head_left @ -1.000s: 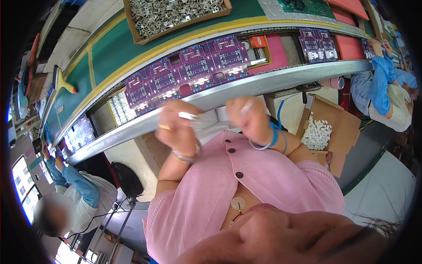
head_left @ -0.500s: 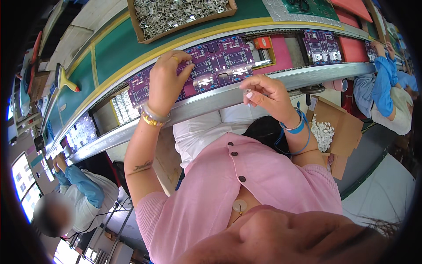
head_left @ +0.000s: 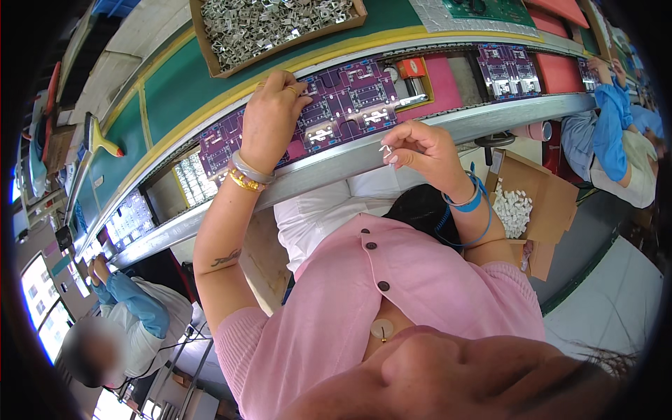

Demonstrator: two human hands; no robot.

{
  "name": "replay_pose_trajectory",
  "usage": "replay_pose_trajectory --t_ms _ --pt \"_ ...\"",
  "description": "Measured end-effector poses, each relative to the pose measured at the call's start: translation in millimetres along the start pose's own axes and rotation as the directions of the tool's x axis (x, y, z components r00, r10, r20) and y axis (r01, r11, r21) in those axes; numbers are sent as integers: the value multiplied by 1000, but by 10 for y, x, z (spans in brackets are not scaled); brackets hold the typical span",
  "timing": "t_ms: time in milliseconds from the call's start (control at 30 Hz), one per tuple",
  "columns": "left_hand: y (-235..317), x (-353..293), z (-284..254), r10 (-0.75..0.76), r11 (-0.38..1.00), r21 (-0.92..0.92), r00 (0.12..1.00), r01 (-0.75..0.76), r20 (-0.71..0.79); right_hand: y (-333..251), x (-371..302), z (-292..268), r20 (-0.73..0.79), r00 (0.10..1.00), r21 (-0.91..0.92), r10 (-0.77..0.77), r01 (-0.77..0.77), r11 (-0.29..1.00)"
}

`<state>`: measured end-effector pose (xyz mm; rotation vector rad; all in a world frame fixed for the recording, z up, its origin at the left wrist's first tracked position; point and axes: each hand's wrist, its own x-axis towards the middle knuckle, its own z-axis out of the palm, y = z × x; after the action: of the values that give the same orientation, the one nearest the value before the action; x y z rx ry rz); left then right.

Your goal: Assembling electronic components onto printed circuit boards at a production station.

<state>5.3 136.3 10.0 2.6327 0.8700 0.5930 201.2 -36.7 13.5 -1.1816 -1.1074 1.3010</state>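
My left hand (head_left: 269,122) is over a purple circuit board (head_left: 357,94) on the rail line. Its fingers are bent, with thumb and forefinger drawn close together near the board's far edge. Whatever lies between those fingertips is too small or hidden to make out. Nearer to me, just past the front rail, my right hand (head_left: 427,148) pinches a small silvery clip (head_left: 386,150) between thumb and fingers. Silvery metal parts sit on the board below its middle.
A cardboard box of small metal clips (head_left: 203,43) stands beyond the rail (head_left: 329,162). An orange-and-metal device (head_left: 411,68) lies right of the board. Another purple board (head_left: 507,73) is farther right. A carton (head_left: 549,199) with white pieces stands low right. Co-workers sit at both sides.
My left thumb and forefinger have come closer together over the board. My right hand has turned slightly, and the clip shows more at its fingertips.
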Motion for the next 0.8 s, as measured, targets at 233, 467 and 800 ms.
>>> replay_pose_trajectory --t_ms 233,467,800 --pt "-264 339 -355 57 995 86 977 -40 -204 -198 147 -200 -62 997 -220 40 -52 974" --pt "-654 713 -363 169 962 233 980 -140 -107 -410 585 -293 34 950 -822 -311 203 532" --pt "-717 687 -406 107 979 188 981 -75 -162 -132 1028 -327 300 881 -893 -365 394 218"
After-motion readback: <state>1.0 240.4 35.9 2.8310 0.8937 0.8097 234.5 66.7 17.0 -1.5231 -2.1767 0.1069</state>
